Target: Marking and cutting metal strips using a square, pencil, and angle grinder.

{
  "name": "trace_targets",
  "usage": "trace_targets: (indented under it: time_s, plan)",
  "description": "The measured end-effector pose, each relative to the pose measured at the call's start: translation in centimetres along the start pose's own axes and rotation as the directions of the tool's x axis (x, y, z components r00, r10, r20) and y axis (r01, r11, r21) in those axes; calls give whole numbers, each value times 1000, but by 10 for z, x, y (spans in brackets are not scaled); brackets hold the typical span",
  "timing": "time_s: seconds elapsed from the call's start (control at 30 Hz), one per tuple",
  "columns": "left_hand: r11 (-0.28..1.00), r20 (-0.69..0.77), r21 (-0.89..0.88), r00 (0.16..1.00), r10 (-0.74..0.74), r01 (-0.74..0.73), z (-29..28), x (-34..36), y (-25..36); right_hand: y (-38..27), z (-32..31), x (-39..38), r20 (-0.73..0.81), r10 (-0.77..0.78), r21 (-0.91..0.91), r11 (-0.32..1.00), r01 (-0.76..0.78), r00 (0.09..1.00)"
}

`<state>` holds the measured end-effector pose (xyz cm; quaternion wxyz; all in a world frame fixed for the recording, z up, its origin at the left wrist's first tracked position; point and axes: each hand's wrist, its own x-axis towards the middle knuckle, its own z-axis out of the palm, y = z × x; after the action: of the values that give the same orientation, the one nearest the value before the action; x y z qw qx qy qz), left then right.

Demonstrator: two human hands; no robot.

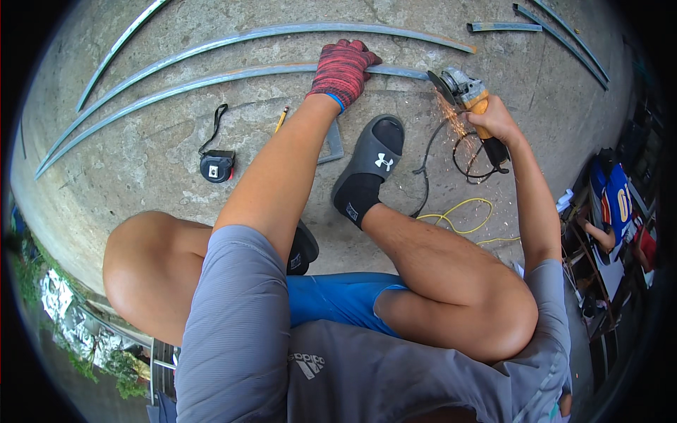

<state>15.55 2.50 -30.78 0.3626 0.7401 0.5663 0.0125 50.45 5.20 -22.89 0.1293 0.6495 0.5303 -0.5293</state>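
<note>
My left hand [340, 73], in a red and black knit glove, is closed around a long metal tube [211, 80] that lies on the concrete. Bare, my right hand [496, 118] grips the yellow body of an angle grinder [479, 102]. The grinder's dark disc [441, 88] meets the tube's right end, and orange sparks [450, 116] spray down from there toward the floor. Just beyond lies a second metal tube [303, 28], roughly parallel to the held one.
A tape measure [216, 166], a pencil [282, 118] and a metal square [331, 143] lie near my left forearm. The black cord [426, 169] and a yellow cable [462, 206] run beside my sandalled foot [371, 158]. Short tube pieces [505, 27] lie far right. Another person [612, 201] is at the right.
</note>
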Motion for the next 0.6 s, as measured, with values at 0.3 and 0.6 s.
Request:
trace_targets:
  time_s: [0.3,0.6]
  plan:
    - [1000,-3,3,1000,8,-8,-1,2,0,10,1,4,-19,22,-27,999,-23,1000]
    - [1000,-9,-7,1000,-1,1,-1,-1,0,-10,1,0,7,63,-25,998,-63,998]
